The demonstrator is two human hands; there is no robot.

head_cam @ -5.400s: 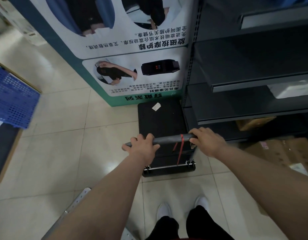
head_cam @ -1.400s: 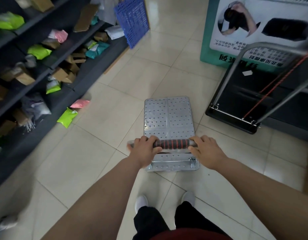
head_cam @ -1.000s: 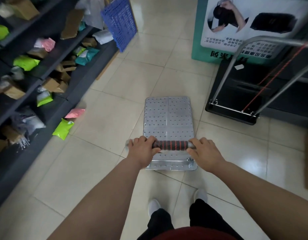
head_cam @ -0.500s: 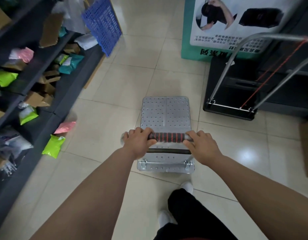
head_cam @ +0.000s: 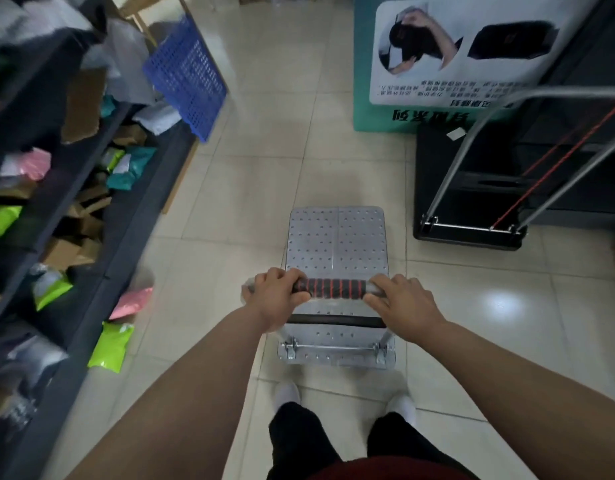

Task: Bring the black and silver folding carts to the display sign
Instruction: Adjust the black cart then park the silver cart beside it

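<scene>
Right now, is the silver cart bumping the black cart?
Apart. The head view shows bare floor tile between the silver perforated metal cart and the black flat cart.

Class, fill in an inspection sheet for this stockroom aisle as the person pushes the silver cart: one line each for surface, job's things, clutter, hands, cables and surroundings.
Surface: pale glossy tiled floor, with glare at the right.
Job's things: silver cart in the aisle, deck bare; black cart parked against the display sign, handle upright.
Clutter: green parcel and pink parcel on the floor by the shelf foot.
Hands: left hand and right hand grip the silver cart's handle at either end.
Cables: nothing seen; only a red cord on the black cart.
Surroundings: parcel shelves left, a blue crate leaning there.
</scene>
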